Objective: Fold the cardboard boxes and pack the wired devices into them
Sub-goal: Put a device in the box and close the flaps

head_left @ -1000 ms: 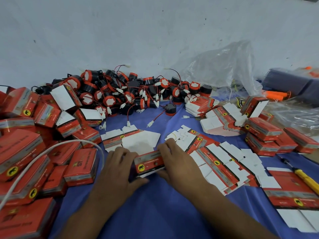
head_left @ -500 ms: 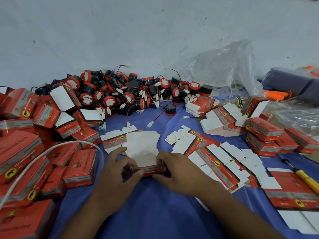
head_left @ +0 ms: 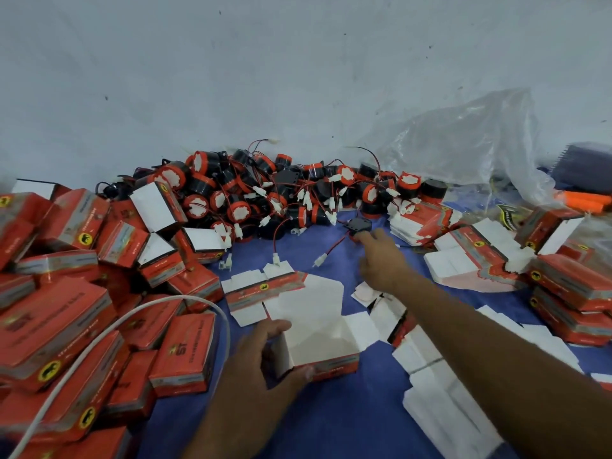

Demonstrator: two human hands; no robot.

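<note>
Your right hand (head_left: pixel 381 260), fingers stretched and holding nothing, meets the wired device (head_left: pixel 359 225) lying just beyond it; your left hand (head_left: pixel 255 366) grips the open box (head_left: pixel 321 342), nearer you.

The blue-cloth-covered worktop (head_left: pixel 347 419) bears a heap of closed red cardboard boxes (head_left: pixel 66 326) along the left of the frame and a pile of round black-and-red wired devices (head_left: pixel 281 200) at upper centre. An open red-and-white cardboard box (head_left: pixel 318 342) stands at lower centre, with flat red-and-white box blanks (head_left: pixel 265 289) just behind it and more across the lower right. A crumpled clear plastic bag (head_left: pixel 463 144) lies at upper right.
</note>
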